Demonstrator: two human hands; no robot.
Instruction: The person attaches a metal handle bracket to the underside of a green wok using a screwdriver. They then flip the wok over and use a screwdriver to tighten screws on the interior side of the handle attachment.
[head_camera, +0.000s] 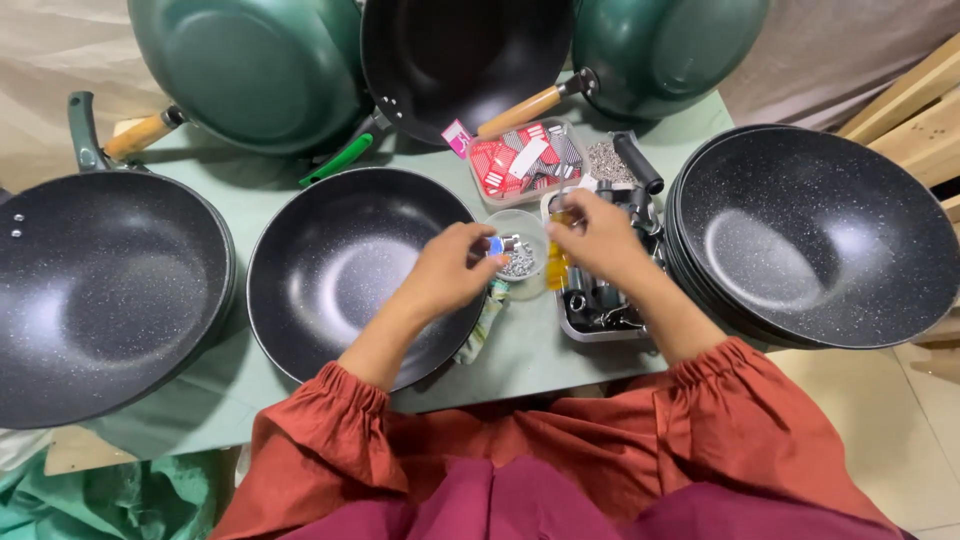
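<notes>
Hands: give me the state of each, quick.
Left hand: fingers pinched on a small blue piece over the clear dish.
Right hand: closed on a yellow tool.

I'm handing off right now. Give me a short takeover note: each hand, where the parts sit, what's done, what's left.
Left hand: fingertips pinching a small blue piece over the clear round dish of small metal parts.
Right hand: closed on a yellow-handled tool above the metal tray.
Handleless black wok sits under the left wrist.
Done: stack of black woks at right, also handleless.
Left: this wok shows no handle yet.
</notes>
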